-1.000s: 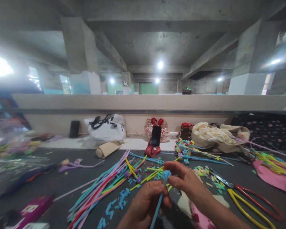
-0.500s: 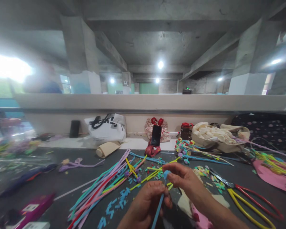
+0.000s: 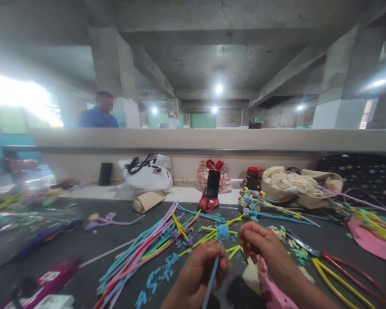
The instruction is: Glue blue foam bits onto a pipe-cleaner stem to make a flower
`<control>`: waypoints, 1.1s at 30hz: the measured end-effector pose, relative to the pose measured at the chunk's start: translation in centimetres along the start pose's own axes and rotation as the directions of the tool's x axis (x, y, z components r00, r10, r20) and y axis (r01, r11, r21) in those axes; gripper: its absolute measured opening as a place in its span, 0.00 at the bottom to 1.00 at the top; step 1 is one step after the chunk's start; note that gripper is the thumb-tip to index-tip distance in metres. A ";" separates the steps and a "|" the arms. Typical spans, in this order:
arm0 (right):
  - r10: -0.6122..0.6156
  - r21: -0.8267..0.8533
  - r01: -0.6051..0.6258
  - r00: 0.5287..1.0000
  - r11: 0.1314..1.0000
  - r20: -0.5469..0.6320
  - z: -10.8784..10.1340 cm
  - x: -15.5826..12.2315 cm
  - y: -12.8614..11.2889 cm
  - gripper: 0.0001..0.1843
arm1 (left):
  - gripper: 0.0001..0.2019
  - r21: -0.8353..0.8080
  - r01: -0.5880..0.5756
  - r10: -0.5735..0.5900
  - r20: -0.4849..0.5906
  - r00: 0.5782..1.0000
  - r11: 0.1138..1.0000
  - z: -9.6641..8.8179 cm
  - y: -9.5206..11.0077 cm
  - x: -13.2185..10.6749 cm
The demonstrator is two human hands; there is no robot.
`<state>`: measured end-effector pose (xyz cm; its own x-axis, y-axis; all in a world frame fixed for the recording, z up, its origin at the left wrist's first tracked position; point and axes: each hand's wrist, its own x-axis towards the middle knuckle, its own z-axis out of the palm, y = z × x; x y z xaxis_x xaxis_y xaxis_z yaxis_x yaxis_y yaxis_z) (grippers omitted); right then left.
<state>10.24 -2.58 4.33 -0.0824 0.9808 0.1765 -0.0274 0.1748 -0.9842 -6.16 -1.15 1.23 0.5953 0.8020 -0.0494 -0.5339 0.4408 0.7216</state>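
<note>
My left hand pinches a blue pipe cleaner whose upper end carries a fuzzy blue ball. The ball stands just above the left fingertips, and the stem runs down toward me. To the right of the ball, and apart from it, my right hand is loosely curled with nothing visible in its fingers. Below the right wrist lies a pink object, partly covered by the arm. Yellow pipe cleaners lie on the dark table behind the hands, and cut blue pieces are scattered to the left.
A bundle of coloured pipe cleaners lies left; scissors lie right. Finished-looking beaded stems, a phone, a white bag and a cloth bag line the back. A person is beyond the partition.
My right hand has come off the blue ball and moved right, leaving it uncovered. My left hand still holds the stem. The view has shifted slightly, and the person beyond the partition shows more clearly.
</note>
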 end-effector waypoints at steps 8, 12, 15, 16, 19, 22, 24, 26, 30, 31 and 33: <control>0.025 -0.219 -0.015 0.999 0.976 0.043 -2.3 -0.5 1.8 0.20 | 0.09 0.212 0.014 -0.005 -0.042 0.999 0.977 1.1 -0.7 -0.4; 0.120 -0.295 -0.090 0.989 0.951 0.083 -2.1 -0.5 2.4 0.23 | 0.11 0.217 -0.003 0.033 -0.135 0.990 0.976 1.3 -0.4 -0.3; 0.235 -0.276 -0.194 0.964 0.941 0.125 -0.4 -1.1 2.6 0.21 | 0.12 0.199 -0.064 0.113 -0.246 0.963 0.978 1.1 -0.4 0.0; 0.255 -0.268 -0.213 0.957 0.940 0.136 0.3 -1.3 2.7 0.21 | 0.12 0.189 -0.093 0.141 -0.264 0.954 0.978 1.1 -0.5 0.2; 0.243 -0.246 -0.192 0.950 0.950 0.198 2.1 -1.4 2.8 0.19 | 0.13 0.176 -0.156 0.203 -0.288 0.936 0.972 1.0 -0.8 0.4; 0.226 -0.194 -0.178 0.939 0.965 0.259 3.1 -0.9 2.7 0.18 | 0.13 0.200 -0.181 0.236 -0.303 0.923 0.963 1.0 -0.7 0.3; 0.243 -0.128 -0.215 0.931 0.968 0.273 3.2 -0.6 2.7 0.18 | 0.12 0.220 -0.173 0.229 -0.261 0.938 0.960 0.9 -0.4 0.2; 0.272 -0.052 -0.268 0.919 0.962 0.285 3.1 -0.4 2.7 0.17 | 0.12 0.205 -0.161 0.204 -0.209 0.957 0.966 0.8 -0.1 0.2; 0.324 -0.022 -0.331 0.903 0.943 0.283 2.6 -0.4 2.6 0.15 | 0.11 0.079 -0.168 0.182 -0.241 0.953 0.983 0.6 0.4 0.2; 0.324 -0.040 -0.326 0.904 0.944 0.278 2.5 -0.3 2.4 0.15 | 0.12 0.055 -0.177 0.185 -0.253 0.950 0.983 0.5 0.6 0.2; 0.302 -0.086 -0.289 0.919 0.953 0.254 2.2 0.2 2.3 0.17 | 0.13 0.036 -0.188 0.191 -0.266 0.945 0.982 0.6 0.8 0.0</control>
<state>7.98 -2.21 2.16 -0.3372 0.9322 -0.1317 0.0836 -0.1096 -0.9904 -6.26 -1.02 2.22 0.3010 0.9491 -0.0929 -0.6143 0.2675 0.7424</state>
